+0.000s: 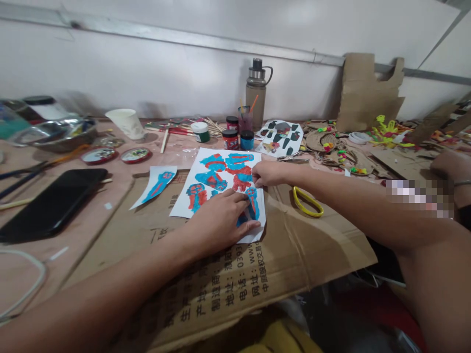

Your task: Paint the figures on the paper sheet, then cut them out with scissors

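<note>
A white sheet (180, 203) painted with blue and red shapes lies on a piece of flattened cardboard (287, 264). My left hand (228, 213) rests flat across its lower part, fingers extended, covering some of the shapes. At the sheet's right edge is my right hand (265, 173), its fingers curled in; whatever they hold, if anything, is hidden. A cut strip (156, 186) with a blue and red shape sits left of the sheet. On the cardboard to the right lies a yellow oval loop (308, 202).
Paint jars (230, 139), a bottle (255, 93) and another painted paper (281, 138) stand or lie behind. To the left are a black phone (53, 203), a paper cup (125, 123) and a metal bowl (55, 135). Another person's hand (447, 166) shows at far right.
</note>
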`<state>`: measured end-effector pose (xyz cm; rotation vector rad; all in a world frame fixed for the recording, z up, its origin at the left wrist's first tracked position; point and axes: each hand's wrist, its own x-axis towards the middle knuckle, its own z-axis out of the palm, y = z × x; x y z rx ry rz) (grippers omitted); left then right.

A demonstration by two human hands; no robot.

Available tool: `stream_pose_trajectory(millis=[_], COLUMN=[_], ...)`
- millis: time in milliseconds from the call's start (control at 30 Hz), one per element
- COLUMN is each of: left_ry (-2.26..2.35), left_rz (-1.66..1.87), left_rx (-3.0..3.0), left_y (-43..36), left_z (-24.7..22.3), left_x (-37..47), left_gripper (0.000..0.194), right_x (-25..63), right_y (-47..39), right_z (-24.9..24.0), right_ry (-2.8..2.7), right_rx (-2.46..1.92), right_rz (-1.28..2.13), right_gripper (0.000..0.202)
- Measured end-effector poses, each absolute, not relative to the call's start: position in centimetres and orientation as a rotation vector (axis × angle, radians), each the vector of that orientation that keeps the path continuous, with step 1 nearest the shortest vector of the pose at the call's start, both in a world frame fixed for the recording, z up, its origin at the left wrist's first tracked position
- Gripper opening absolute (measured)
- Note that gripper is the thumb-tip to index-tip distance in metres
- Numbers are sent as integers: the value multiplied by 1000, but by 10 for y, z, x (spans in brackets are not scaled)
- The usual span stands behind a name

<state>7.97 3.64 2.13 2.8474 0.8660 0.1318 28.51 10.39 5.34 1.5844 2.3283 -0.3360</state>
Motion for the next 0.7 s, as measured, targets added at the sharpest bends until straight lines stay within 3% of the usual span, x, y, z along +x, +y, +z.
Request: stream_pose_trajectory(millis=[233, 700], left_ry=[866, 892], left_rz=[141, 143], left_rx=[2852, 2848], left_y=[37, 37], left_z=[20, 20], left_x=[78, 79], left_gripper=[43, 41], right_x=[283, 292], right_y=[105, 97], right_z=[56, 59], right_ry=[2311, 2450], right_rx=[1539, 1605], right_rz=[-335, -401], right_gripper=[24, 11])
